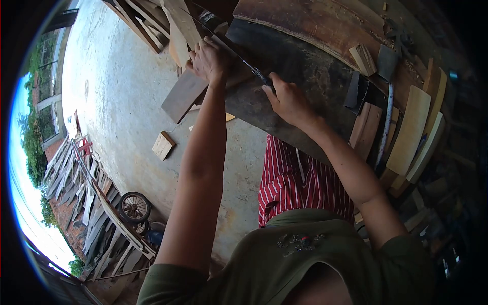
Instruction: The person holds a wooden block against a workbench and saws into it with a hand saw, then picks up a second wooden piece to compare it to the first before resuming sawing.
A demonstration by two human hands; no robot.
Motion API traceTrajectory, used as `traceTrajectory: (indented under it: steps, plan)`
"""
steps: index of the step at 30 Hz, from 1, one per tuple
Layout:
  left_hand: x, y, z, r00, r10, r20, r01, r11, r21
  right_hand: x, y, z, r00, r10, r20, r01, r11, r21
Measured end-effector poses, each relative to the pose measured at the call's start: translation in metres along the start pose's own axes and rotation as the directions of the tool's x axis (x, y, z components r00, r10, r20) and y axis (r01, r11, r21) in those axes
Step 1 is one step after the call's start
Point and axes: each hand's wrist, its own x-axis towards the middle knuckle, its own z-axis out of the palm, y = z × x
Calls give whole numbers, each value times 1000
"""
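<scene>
My right hand (291, 99) is closed round the dark handle of a handsaw (247, 64). Its narrow blade runs up and to the left, past my other hand. My left hand (208, 60) grips a pale wooden board (184, 24) at the edge of the dark workbench (300, 66), close beside the blade. The fingertips of that hand are partly hidden behind the wood. Whether the saw's teeth touch the board cannot be made out. Just below my left hand, a flat brown board (184, 96) juts out from the bench.
A thick plank (305, 25) lies along the bench's far side. To the right are a wood block (363, 59), a hammer (388, 96) and several curved wooden pieces (408, 129). A small offcut (163, 146) rests on the concrete floor; scrap wood (94, 203) and a wheel (134, 207) are at left.
</scene>
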Motion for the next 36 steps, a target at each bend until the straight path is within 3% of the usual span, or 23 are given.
traceTrajectory:
  steps: [3,6,8,9,12,14,15,16,19,20,23,26,27,28,31,32,34,36]
  plan:
    - [0,3,0,999,4,-49,-6,999,-44,3,-7,-4,999,-35,9,35,999,31]
    - [-3,5,-7,998,-29,-55,28,999,-34,3,-42,-8,999,21,-35,-24,995,-99]
    - [-2,7,-13,997,-25,74,25,1000,-8,9,-52,-15,1000,1,13,1,984,-179]
    - [0,7,-10,997,-27,67,29,999,-19,11,-50,-19,1000,-8,9,9,982,-189]
    - [0,1,-3,999,-46,18,46,999,-3,10,-30,-21,999,0,33,5,988,-152]
    - [-3,0,-1,994,6,-113,-9,1000,-26,2,-6,-12,1000,-23,21,25,994,-109]
    - [-3,0,2,994,-7,-112,0,998,-67,0,10,1,988,-134,-82,124,985,-124]
    - [-1,0,2,991,-26,-131,16,997,-81,2,8,2,984,-159,-75,148,979,-139]
    - [-3,-1,-1,999,-17,-30,16,999,-35,13,-17,8,820,-437,-370,419,898,-132]
    - [-4,-1,-6,998,-35,-44,33,999,-36,17,-31,-2,815,-454,-359,438,890,-131]
    - [-5,-3,-10,1000,-22,10,23,992,-124,13,-54,-38,896,-276,-347,190,946,-261]
    - [-4,-16,-16,997,44,56,-26,958,-286,-18,12,-54,884,-284,-370,104,893,-438]
    - [-3,-25,-22,983,107,152,-42,925,-378,-33,24,-62,931,-177,-319,15,892,-453]
    - [-4,-33,-28,985,91,148,-28,923,-383,-40,32,-66,933,-189,-306,29,887,-461]
    - [-4,-57,-34,896,392,211,-242,826,-509,-45,53,-68,896,-211,-391,-21,859,-512]
    - [-4,-64,-30,896,391,210,-241,825,-511,-42,58,-66,889,-196,-413,-55,851,-522]
    - [-12,-70,-44,828,523,204,-463,842,-277,-38,59,-62,886,-170,-432,-95,844,-527]
    - [-13,-69,-48,833,503,232,-468,863,-190,-32,56,-61,903,-99,-418,-169,813,-557]
